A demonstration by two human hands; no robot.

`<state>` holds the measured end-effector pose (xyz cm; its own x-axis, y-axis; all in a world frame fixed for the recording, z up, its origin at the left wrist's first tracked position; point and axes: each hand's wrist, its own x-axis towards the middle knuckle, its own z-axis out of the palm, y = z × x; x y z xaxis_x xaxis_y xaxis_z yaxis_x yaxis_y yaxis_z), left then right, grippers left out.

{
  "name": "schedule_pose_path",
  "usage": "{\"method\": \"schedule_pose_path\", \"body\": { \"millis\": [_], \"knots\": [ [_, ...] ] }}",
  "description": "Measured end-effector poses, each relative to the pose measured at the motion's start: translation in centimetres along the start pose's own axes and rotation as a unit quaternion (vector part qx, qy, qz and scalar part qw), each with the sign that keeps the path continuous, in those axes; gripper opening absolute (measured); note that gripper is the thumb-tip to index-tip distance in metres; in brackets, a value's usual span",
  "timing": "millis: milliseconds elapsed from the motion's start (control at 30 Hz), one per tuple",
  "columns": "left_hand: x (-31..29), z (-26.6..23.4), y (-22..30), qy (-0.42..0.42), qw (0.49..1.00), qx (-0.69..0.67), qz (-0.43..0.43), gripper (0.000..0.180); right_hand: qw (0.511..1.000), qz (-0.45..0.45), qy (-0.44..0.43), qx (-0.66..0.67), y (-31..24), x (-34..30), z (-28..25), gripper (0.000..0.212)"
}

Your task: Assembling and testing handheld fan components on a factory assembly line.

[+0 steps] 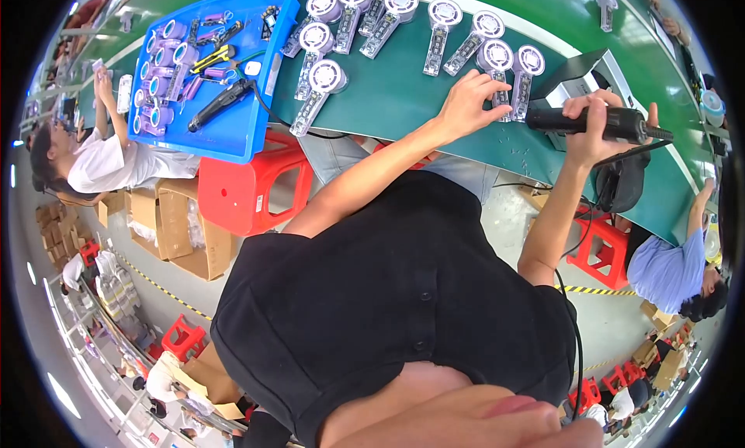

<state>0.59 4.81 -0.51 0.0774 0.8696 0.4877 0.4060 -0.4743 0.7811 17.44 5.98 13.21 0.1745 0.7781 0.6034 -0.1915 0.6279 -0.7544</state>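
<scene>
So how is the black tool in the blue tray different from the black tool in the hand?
The tray tool lies loose in the blue tray, untouched. The held tool is gripped by the right hand above the green table, beside the left hand. Both are black, long and corded.

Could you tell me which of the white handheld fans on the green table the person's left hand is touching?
The left hand rests on the fan in the right-hand pair, just left of its twin; the other fans lie untouched further left.

A blue tray (pixel 233 130) of purple parts sits at the green bench's (pixel 403 91) left end, above a red stool (pixel 252 188) and cardboard boxes (pixel 182 230)
</scene>
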Motion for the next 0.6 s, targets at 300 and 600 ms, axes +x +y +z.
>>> {"method": "schedule_pose_path", "body": {
  "millis": [300, 600],
  "knots": [
    [-0.2, 0.0, 0.3, 0.001, 1.000, 0.007, -0.007, 0.035, 1.000, 0.003, -0.005, 0.002, 1.4, -1.4, -0.1, 0.081],
    [0.3, -0.4, -0.1, -0.017, 1.000, 0.018, 0.008, 0.034, 0.996, -0.013, -0.064, -0.066, 5.2, -5.0, -0.7, 0.075]
  ]
}}
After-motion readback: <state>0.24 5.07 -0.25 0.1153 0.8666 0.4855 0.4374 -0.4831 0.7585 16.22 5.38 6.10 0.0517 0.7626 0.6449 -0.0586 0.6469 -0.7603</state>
